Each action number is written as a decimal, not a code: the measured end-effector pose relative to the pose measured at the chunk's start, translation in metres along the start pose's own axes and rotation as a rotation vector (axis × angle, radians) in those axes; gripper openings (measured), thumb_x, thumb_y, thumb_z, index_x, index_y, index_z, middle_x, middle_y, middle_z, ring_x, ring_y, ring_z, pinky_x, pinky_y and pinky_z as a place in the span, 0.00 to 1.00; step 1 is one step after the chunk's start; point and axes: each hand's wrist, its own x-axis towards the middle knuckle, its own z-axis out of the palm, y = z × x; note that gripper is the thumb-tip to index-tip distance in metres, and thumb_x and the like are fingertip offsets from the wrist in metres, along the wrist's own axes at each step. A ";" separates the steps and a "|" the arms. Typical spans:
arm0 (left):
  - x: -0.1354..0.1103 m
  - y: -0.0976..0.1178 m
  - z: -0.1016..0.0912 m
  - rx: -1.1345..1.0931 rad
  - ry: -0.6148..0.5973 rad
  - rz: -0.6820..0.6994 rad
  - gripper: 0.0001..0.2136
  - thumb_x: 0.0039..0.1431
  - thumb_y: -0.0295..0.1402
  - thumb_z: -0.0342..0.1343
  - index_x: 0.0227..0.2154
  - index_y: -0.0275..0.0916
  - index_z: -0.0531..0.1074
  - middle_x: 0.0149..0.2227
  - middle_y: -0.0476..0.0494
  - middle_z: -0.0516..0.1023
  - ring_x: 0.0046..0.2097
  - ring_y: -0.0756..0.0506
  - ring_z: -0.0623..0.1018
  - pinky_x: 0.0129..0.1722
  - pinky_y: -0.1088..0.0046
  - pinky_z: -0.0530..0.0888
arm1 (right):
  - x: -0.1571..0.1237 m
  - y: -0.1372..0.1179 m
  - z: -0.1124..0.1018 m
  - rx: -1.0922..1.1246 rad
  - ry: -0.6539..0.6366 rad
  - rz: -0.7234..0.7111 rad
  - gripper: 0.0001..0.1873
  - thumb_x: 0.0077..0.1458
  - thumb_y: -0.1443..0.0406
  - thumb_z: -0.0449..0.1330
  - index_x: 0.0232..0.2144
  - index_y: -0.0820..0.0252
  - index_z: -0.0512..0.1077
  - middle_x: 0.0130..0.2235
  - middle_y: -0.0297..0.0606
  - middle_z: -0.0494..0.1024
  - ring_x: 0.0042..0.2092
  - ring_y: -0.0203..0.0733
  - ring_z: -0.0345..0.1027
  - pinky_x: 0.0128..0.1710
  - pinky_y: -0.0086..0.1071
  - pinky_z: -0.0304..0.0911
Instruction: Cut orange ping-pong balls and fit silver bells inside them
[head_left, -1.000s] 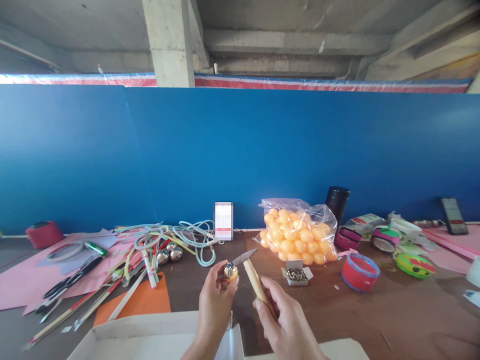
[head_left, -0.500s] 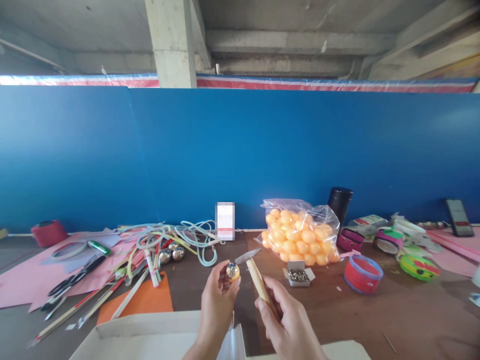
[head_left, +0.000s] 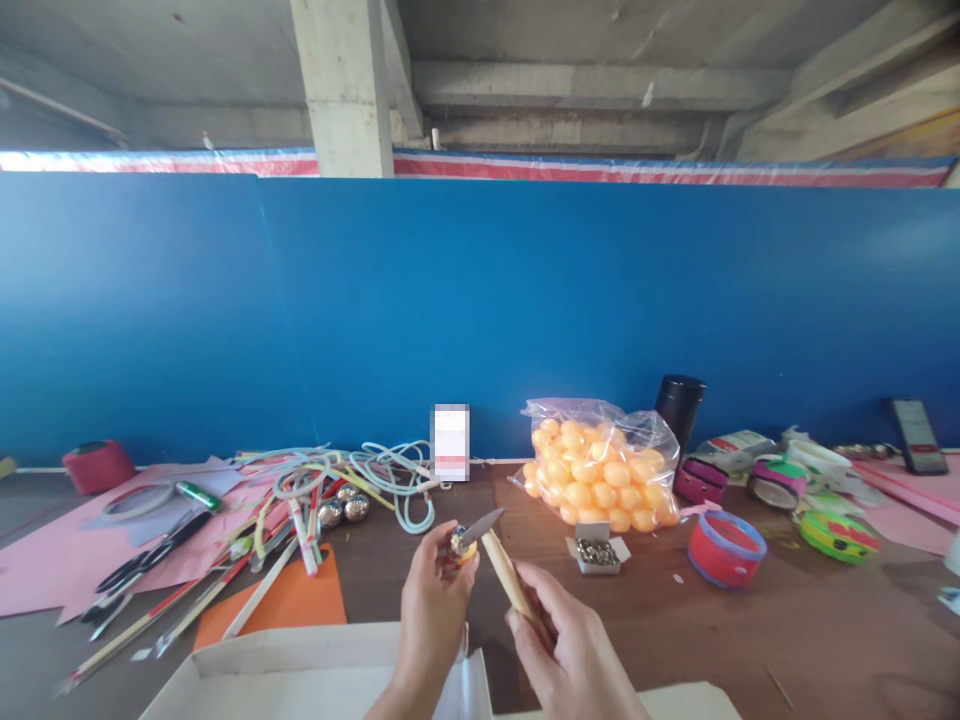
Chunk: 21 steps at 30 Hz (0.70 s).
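The right hand (head_left: 566, 632) gripped the hammer (head_left: 498, 556), its wooden handle (head_left: 507, 578) slanting up and leftward, so the head (head_left: 482, 526) lay just beside, perhaps touching, the silver ball (head_left: 458, 542) pinched in the left hand (head_left: 435, 602).

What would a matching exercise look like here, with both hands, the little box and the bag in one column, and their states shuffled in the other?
Column one
1. Left hand
2. Right hand
3. Small open box
4. Clear bag

Column two
A. Filled with orange balls
B. Closed around a wooden handle
C. Holding a shiny ball
D. Containing small metal pieces

Right pairs: 1-C, 2-B, 3-D, 4-A
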 end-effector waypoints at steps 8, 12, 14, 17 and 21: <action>0.002 -0.004 -0.002 0.046 0.036 0.065 0.20 0.44 0.38 0.61 0.42 0.39 0.70 0.38 0.42 0.78 0.34 0.45 0.78 0.35 0.70 0.74 | 0.001 -0.001 0.001 0.058 0.034 -0.002 0.18 0.53 0.66 0.51 0.47 0.59 0.67 0.35 0.40 0.79 0.32 0.40 0.73 0.28 0.25 0.68; 0.001 -0.002 -0.002 0.074 0.021 0.076 0.20 0.46 0.38 0.60 0.44 0.39 0.69 0.39 0.41 0.77 0.35 0.46 0.78 0.34 0.70 0.74 | 0.002 -0.004 -0.002 0.059 0.031 -0.003 0.19 0.53 0.65 0.51 0.48 0.60 0.66 0.36 0.41 0.79 0.32 0.39 0.72 0.29 0.26 0.68; 0.001 -0.002 -0.002 0.088 0.031 0.078 0.20 0.46 0.38 0.60 0.43 0.39 0.69 0.39 0.41 0.77 0.35 0.46 0.78 0.34 0.70 0.74 | 0.002 -0.005 -0.003 0.039 0.016 0.003 0.19 0.53 0.65 0.51 0.48 0.60 0.66 0.36 0.42 0.79 0.32 0.39 0.72 0.29 0.26 0.68; 0.000 -0.001 -0.002 0.082 0.039 0.082 0.20 0.45 0.38 0.60 0.43 0.39 0.70 0.39 0.40 0.77 0.34 0.45 0.78 0.33 0.71 0.74 | 0.002 -0.005 -0.003 0.018 0.017 0.013 0.19 0.54 0.65 0.50 0.48 0.60 0.67 0.35 0.41 0.79 0.31 0.39 0.72 0.27 0.25 0.68; 0.000 0.001 -0.001 0.090 0.030 0.072 0.20 0.45 0.38 0.60 0.43 0.39 0.70 0.39 0.41 0.76 0.34 0.46 0.78 0.33 0.70 0.74 | 0.001 -0.002 -0.001 0.029 0.051 0.002 0.19 0.53 0.65 0.51 0.48 0.60 0.67 0.35 0.41 0.79 0.32 0.40 0.73 0.28 0.26 0.68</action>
